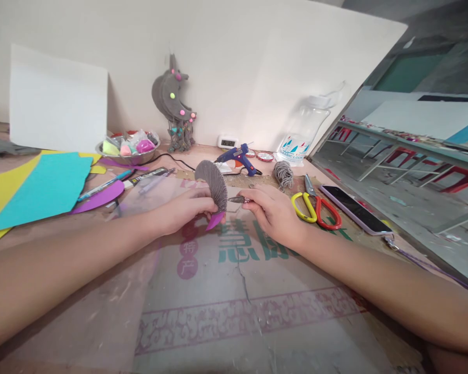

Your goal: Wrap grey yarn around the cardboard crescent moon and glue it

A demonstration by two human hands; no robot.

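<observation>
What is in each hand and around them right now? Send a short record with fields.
left hand: grip shut on yarn-wrapped crescent, purple tip bare at its lower end
right hand: grip shut on snips, tips pointing at the crescent's yarn
behind the hands: glue gun, yarn ball
right of right hand: scissors with yellow and red handles, then phone
far left: teal sheet, bowl of coloured bits
</observation>
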